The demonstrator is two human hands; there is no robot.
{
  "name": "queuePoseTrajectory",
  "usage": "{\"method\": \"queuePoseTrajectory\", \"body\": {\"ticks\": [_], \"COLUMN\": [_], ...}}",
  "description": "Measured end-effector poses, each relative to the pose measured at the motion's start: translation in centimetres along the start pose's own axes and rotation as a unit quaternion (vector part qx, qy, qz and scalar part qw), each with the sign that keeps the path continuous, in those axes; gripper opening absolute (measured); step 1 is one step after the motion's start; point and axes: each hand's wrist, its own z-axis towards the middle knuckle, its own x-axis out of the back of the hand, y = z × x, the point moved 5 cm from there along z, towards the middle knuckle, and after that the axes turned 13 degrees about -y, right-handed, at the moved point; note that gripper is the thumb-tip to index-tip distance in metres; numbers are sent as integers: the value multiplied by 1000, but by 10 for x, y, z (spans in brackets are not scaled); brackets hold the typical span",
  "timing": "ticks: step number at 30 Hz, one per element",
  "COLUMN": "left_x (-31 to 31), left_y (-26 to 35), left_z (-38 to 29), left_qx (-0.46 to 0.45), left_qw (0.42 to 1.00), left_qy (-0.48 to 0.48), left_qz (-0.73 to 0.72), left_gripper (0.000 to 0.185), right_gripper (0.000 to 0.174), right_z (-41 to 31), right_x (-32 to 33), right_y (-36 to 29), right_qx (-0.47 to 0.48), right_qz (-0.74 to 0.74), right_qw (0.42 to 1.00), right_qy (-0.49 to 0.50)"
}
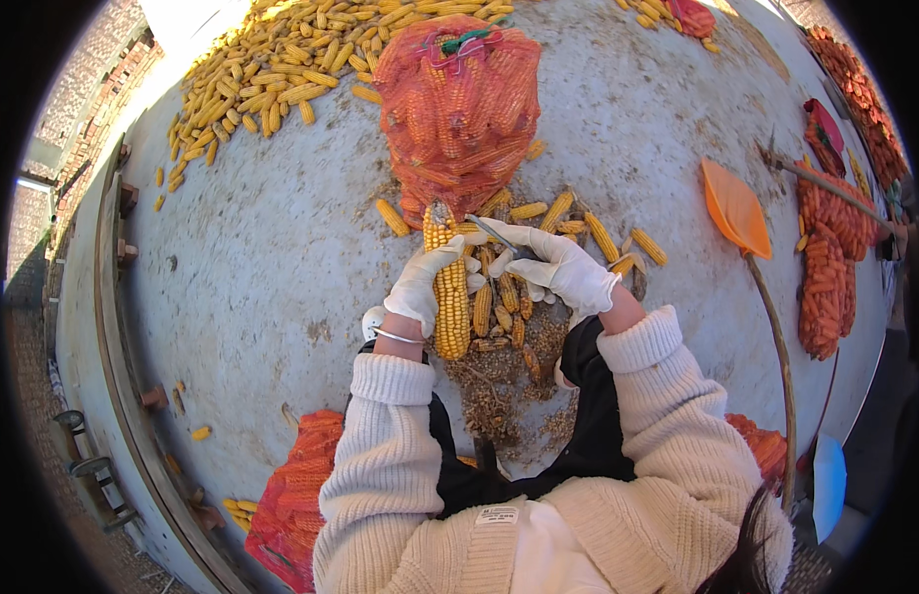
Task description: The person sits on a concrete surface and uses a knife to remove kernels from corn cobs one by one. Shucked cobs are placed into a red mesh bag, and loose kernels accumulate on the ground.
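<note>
My left hand (420, 284), in a white glove, grips a large yellow corn cob (452, 308) along its side. The cob stands lengthwise before me, its kernels mostly on and its tip pointing away. Gloved as well, my right hand (567, 269) is closed around a slim metal hand tool (492, 233), whose end points toward the cob's upper part. Whether the tool touches the cob cannot be told. Smaller cobs (482, 310) lie on the ground below my hands, among loose kernels and chaff (496, 401). A full red mesh sack of corn (459, 126) stands just beyond.
A heap of corn cobs (274, 82) spreads at the far left. An orange scoop shovel (734, 211) with a long wooden handle lies to the right, near filled mesh sacks (827, 289). Another red sack (300, 494) sits by my left side. A raised edge (107, 327) runs along the left.
</note>
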Motion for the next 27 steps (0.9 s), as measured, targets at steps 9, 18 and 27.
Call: {"method": "queuePoseTrajectory", "body": {"ticks": [9,18,27], "left_x": [-7,-11,-5], "left_y": [-7,-10,-17], "left_z": [6,7,9], "left_qx": [57,76,-11], "left_qw": [984,967,992], "left_qy": [32,13,71], "left_qz": [166,241,101], "left_gripper": [27,17,21], "right_gripper": [54,55,54], "right_z": [-1,4,22], "right_x": [-1,-12,-34], "right_y": [7,12,31], "right_qx": [-45,-37,29], "right_qz": [-71,-50,4], "right_qw": [996,998,993], "right_qy": [-8,10,113]}}
